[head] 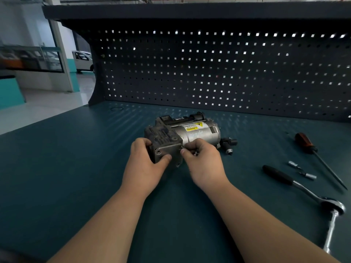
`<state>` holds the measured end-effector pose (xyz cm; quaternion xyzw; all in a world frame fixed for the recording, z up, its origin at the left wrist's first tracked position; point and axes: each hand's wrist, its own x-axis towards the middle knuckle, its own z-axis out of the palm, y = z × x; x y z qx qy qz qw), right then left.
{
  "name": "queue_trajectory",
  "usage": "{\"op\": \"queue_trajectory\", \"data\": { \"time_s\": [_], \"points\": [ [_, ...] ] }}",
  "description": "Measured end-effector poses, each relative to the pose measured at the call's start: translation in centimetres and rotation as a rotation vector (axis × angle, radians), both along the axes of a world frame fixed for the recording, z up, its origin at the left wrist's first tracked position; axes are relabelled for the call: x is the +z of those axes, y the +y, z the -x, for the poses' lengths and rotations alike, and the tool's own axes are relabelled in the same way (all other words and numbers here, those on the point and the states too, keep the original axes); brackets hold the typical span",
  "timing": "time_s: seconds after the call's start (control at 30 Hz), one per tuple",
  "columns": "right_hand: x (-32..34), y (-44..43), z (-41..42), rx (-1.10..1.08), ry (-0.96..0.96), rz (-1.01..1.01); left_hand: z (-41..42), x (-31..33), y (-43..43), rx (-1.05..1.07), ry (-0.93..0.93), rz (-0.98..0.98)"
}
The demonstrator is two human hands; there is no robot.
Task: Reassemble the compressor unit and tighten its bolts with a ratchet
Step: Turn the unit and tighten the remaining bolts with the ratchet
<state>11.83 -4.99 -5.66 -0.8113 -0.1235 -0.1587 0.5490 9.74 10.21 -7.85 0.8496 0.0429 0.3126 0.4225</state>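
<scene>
**Both hands at the compressor's near end plate**

The compressor unit (pixel 182 136) lies on its side on the green bench top (pixel 66 168), about mid-bench. Its silver cylindrical body bears a yellow warning label (pixel 193 127) on top, and its darker block end is turned towards the person.

The left hand (pixel 144 158) grasps that near end. Its thumb presses on the flat grey end plate (pixel 167 150) and its fingers wrap round the compressor's left side. The right hand (pixel 202 158) is at the plate's right edge with its fingers curled in. Thumb and forefinger pinch a small metal part (pixel 182 147) against the plate's corner; it is too small to make out clearly.

Just beside the compressor's far-right end, a black fitting (pixel 228 144) lies on the bench, close to the silver body.

Farther to the compressor's right, well apart from it, lie the tools. A screwdriver (pixel 303 143) with a dark and orange handle points its shaft towards the bench's near edge. Two small silver sockets (pixel 292 164) (pixel 310 176) lie between it and the ratchet (pixel 331 205). The ratchet's black handle points back towards the compressor, and a bright extension bar runs from its head towards the near edge.

Behind the compressor stands a dark pegboard (pixel 209 73) under a shelf.
</scene>
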Motion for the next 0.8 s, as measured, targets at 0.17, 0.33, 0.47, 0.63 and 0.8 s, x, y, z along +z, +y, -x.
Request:
{"op": "queue_trajectory", "data": {
  "time_s": [0.17, 0.33, 0.47, 0.63, 0.8],
  "points": [
    [0.0, 0.7, -0.1, -0.012, -0.003, 0.024, 0.2, 0.2, 0.0, 0.005, -0.007, 0.010],
    [-0.2, 0.9, 0.0, -0.038, -0.055, 0.084, 0.1, 0.1, 0.1, 0.004, -0.007, 0.034],
    [-0.3, 0.9, 0.1, -0.030, -0.110, 0.124, 0.1, 0.1, 0.2, -0.005, -0.004, 0.055],
    [-0.3, 1.1, 0.2, -0.037, -0.170, 0.200, 0.2, 0.0, 0.3, -0.008, -0.027, 0.044],
    [-0.3, 0.9, 0.0, -0.090, -0.136, 0.155, 0.2, 0.2, 0.2, -0.002, -0.041, 0.074]
  ]
}}
